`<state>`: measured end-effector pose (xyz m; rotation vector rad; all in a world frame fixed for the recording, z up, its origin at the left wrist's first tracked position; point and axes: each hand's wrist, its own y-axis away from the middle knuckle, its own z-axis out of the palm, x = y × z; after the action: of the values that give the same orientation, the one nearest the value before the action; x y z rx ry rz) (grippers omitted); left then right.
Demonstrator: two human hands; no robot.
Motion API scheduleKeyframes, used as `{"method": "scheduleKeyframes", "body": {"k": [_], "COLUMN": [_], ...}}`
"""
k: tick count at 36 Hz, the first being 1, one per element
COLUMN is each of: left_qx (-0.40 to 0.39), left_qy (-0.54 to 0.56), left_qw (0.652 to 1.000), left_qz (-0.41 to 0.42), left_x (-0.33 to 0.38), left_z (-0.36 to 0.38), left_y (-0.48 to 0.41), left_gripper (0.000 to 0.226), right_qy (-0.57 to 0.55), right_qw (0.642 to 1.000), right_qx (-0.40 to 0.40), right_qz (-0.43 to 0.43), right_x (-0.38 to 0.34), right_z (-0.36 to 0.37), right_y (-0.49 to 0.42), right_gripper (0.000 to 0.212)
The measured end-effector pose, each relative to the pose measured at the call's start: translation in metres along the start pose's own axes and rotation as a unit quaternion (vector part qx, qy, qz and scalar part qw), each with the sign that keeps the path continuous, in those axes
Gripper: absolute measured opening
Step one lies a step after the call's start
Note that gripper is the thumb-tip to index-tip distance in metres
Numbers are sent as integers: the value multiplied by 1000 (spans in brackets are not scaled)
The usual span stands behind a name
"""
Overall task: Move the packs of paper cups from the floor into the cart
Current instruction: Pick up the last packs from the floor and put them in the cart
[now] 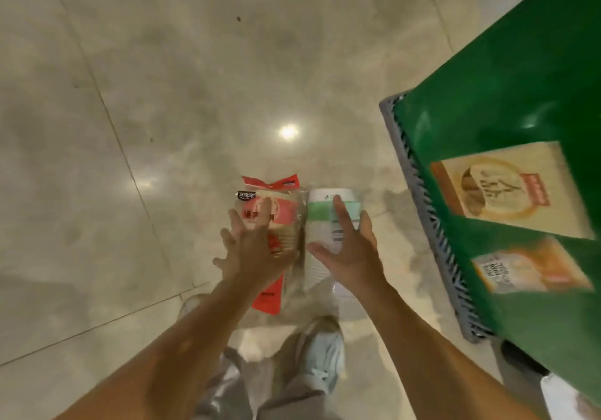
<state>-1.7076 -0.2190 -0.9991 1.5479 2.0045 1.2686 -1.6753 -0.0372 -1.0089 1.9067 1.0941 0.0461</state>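
Two packs of paper cups lie side by side on the pale tiled floor in front of my feet. The left one is a red-and-clear pack (279, 211); the right one is a white pack with a green band (328, 211). My left hand (252, 247) hovers over the red pack with fingers spread, holding nothing. Above the white pack is my right hand (349, 250), fingers straight and spread, also holding nothing. Whether either hand touches its pack cannot be told. The cart (419, 172), grey-ribbed with a green liner, stands at the right.
Inside the cart's green liner lie two flat packages, a beige one (507, 188) and an orange one (530, 268). My shoes (325, 351) stand just below the packs. A black cart wheel (520, 357) shows at lower right. Bare tiled floor stretches to the left and ahead.
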Motion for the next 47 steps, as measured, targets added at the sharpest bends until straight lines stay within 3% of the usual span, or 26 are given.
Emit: {"method": "scheduleKeyframes", "body": {"k": [3, 6, 13, 22, 28, 32, 36, 40, 45, 47], "left_qx": [60, 121, 113, 50, 55, 41, 16, -51, -184, -229], "left_qy": [-10, -2, 104, 248, 231, 214, 199, 180, 180, 141], "left_qw": [998, 991, 986, 960, 955, 948, 932, 902, 841, 816], "left_qz": [31, 49, 72, 124, 178, 232, 302, 389, 475, 512], "left_x": [-15, -15, -13, 22, 56, 83, 115, 147, 193, 198], "left_z": [34, 42, 11, -120, -233, -294, -334, -347, -341, -326], "left_y": [-11, -10, 19, 165, 312, 398, 469, 522, 611, 630], "left_gripper": [127, 126, 133, 132, 137, 137, 138, 139, 114, 117], "right_qy": [-1, 5, -69, -118, -219, -226, -225, -273, -335, -371], "right_qw": [999, 996, 996, 989, 968, 967, 963, 936, 876, 841], "right_qx": [50, 93, 60, 63, 93, 96, 143, 221, 343, 385], "right_qz": [-20, -13, 11, -55, -80, -63, -50, -22, 50, 85], "right_x": [10, 8, -3, -66, -130, -161, -172, -169, -150, -143], "right_z": [32, 41, -2, -130, -236, -308, -355, -374, -349, -334], "right_y": [-14, -9, 22, 179, 325, 435, 528, 612, 706, 746], "right_gripper": [116, 112, 105, 106, 104, 106, 103, 99, 99, 100]}}
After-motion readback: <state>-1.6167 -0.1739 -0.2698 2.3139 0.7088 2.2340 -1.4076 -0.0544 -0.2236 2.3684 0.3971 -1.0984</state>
